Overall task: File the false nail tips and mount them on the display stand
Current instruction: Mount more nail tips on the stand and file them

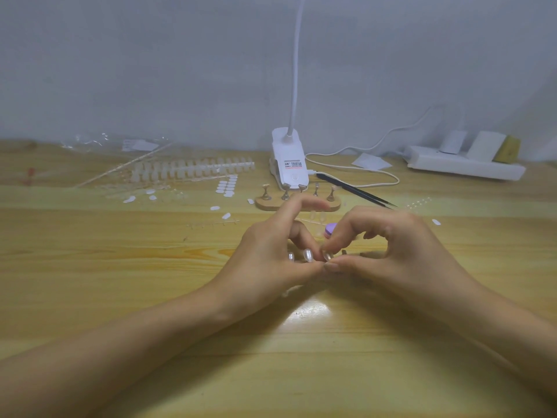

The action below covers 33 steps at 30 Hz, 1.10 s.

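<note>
Right hand [391, 251] pinches a nail tip [328, 255] between thumb and forefinger; left hand [268, 257] curled alongside, forefinger raised, grasp indeterminate.

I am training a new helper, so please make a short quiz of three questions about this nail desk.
1. True or false: the black tweezers lie right of the white clip lamp.
2. The nail file is: A purple, B green, C red.
3. Fill in: the right hand pinches a clear ___.
Key: 1 true; 2 A; 3 nail tip.
</note>
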Motion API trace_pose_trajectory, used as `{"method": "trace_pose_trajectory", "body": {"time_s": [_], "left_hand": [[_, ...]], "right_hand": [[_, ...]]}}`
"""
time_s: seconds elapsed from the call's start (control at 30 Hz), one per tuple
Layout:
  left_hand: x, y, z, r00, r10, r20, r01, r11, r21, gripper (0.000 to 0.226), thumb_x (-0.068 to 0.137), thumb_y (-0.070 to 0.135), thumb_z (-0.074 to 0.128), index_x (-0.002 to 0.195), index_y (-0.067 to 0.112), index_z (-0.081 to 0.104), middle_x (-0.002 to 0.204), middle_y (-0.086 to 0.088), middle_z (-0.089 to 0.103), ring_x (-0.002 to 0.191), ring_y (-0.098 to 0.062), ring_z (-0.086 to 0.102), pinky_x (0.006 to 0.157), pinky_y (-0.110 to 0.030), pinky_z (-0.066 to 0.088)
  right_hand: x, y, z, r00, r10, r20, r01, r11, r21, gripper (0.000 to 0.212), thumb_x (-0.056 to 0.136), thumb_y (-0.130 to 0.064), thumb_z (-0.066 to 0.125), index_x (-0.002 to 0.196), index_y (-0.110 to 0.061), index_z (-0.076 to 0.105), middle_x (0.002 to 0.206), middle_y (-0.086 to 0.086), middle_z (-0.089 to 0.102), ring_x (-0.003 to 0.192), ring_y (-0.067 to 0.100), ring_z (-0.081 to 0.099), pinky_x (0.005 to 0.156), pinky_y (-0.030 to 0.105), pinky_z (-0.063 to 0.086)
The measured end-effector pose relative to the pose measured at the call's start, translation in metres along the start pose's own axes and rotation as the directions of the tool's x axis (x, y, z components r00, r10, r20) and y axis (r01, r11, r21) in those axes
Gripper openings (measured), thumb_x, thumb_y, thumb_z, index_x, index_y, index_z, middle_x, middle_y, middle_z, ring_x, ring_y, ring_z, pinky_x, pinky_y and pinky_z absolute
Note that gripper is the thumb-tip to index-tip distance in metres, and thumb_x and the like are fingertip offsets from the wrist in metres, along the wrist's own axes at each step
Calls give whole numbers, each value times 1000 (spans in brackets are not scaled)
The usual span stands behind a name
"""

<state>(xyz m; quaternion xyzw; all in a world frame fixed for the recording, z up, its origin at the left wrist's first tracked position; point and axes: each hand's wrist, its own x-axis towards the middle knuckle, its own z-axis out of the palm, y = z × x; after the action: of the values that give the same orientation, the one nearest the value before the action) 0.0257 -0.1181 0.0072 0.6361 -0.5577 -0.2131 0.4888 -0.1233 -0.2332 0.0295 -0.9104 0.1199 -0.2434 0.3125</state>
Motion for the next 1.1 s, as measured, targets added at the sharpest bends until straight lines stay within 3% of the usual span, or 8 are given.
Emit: {"method": "trace_pose_trajectory", "body": {"time_s": [0.07,0.13,0.23,0.37,0.53,0.7,0.97,1.1], "left_hand": [[0,0,0,1000,-5,-3,5,1000,1,61,77,18,81,125,38,49,72,11,68,76,-6,63,64,-8,42],[0,-1,0,1000,-4,-4,4,1000,4,62,76,18,81,126,38,48,72,12,68,76,-3,64,65,-8,42],[0,-1,0,1000,7,-2,-7,1000,19,64,76,14,81,126,38,48,72,13,68,78,-4,65,69,-9,43],[1,-2,1,1000,20,0,-20,999,34,65,76,14,83,125,39,49,74,13,69,85,-4,66,76,-9,44],[1,-3,1,999,35,-2,-35,998,46,64,76,14,82,125,39,49,71,15,67,87,-3,66,76,-5,40],[1,-5,1,999,41,-2,-41,998,51,63,76,14,82,125,38,49,70,14,66,86,-3,65,74,-8,42],[1,-5,1,998,62,-7,-61,994,94,65,76,15,82,126,40,49,72,15,66,90,-4,65,77,-12,44],[2,-3,-3,996,75,46,-81,983,166,76,70,31,86,131,45,42,84,18,70,100,-3,61,95,-27,42]], "right_hand": [[0,-1,0,1000,9,8,-9,1000,-9,15,74,-9,85,77,-18,74,80,-16,71,94,9,68,75,17,51],[1,0,-1,1000,13,20,-13,1000,-12,14,74,-10,85,77,-18,74,80,-14,72,93,7,68,77,12,48],[5,2,-5,982,162,100,-183,950,254,5,78,-22,79,78,-18,76,79,-5,74,83,8,68,69,8,44],[11,10,-3,948,261,181,-317,831,457,23,82,-32,68,91,-12,75,82,3,75,77,8,69,69,17,51],[10,11,3,940,257,226,-336,821,462,20,74,-29,75,83,-13,67,78,1,74,77,10,70,69,13,49],[11,10,3,938,273,215,-345,808,478,19,67,-29,77,71,-17,63,75,-2,75,97,14,71,69,7,48],[15,11,2,911,308,273,-404,796,451,15,77,-18,76,75,-14,62,80,5,74,84,12,72,72,11,49],[16,11,-5,910,345,229,-414,771,485,25,71,-43,72,78,-20,66,81,-2,70,79,13,67,75,24,50]]}}
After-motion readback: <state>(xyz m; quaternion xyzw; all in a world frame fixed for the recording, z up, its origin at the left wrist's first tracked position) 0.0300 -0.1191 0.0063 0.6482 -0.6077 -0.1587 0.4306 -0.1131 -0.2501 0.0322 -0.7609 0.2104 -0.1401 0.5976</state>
